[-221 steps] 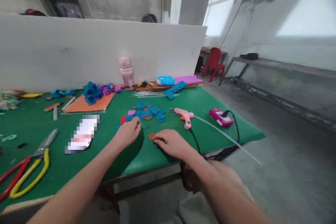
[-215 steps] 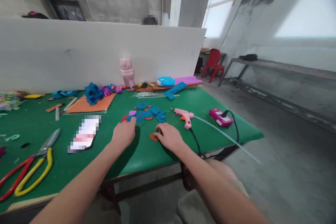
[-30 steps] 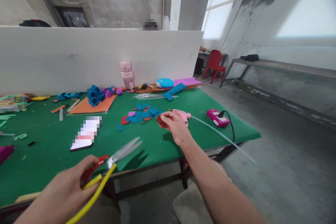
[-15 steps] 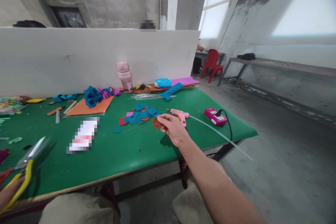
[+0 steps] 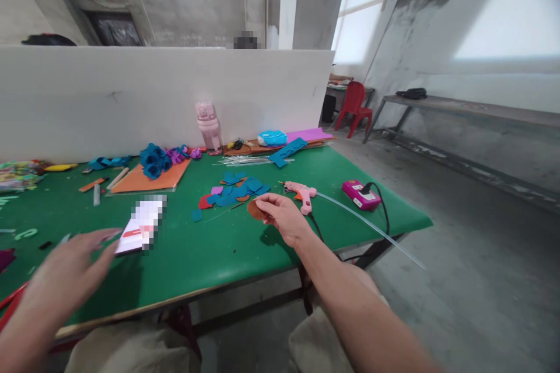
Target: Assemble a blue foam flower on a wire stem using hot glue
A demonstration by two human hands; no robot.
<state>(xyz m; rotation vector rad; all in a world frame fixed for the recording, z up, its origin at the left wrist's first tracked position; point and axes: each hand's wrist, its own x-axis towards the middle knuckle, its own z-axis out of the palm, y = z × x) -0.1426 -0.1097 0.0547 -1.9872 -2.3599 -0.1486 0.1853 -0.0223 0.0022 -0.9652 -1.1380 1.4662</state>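
1. Right hand (image 5: 284, 217) pinches a brown felt disc (image 5: 254, 209) just above the green table (image 5: 210, 256).
2. Left hand (image 5: 65, 271), blurred, fingers spread and empty, hovers near the phone (image 5: 140, 227).
3. Recommended: grip the disc by its edge, keeping it flat.

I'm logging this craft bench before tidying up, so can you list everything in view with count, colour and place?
Table: one, green top.
Cut pieces: a scatter, mostly blue, table middle.
Glue gun: one, pink, right of the pieces.
Power strip: one, magenta, right edge.
Bottle: one, pink, by the white partition.
Orange sheet: one, with blue flowers at its far end.
Chair: one, red, far right.
Right hand: pinches a brown round piece.
Left hand: blurred, open, over the table's near left.
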